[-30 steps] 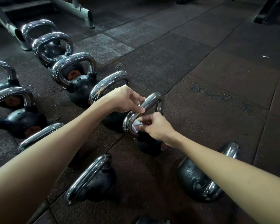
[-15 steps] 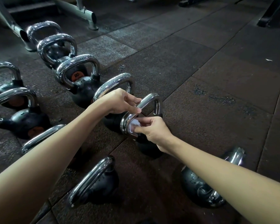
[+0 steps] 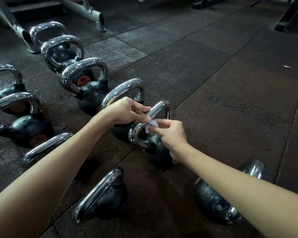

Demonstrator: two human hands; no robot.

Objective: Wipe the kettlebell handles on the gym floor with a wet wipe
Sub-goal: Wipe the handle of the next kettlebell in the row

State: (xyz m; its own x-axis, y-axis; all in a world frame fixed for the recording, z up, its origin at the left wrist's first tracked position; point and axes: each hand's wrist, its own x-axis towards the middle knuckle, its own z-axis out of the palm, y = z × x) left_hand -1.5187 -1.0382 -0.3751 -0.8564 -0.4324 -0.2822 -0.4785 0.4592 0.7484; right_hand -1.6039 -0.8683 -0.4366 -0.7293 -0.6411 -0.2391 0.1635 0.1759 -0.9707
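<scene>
The orange label behind a handle is illegible.

Gym. Dark speckled rubber floor tiles, rows of black round kettlebells with chrome handles on them, grey steel tube equipment frame behind, black machine feet far right.

Black kettlebells with chrome handles (some droplet-speckled), a pale wipe, dark speckled floor.
</scene>
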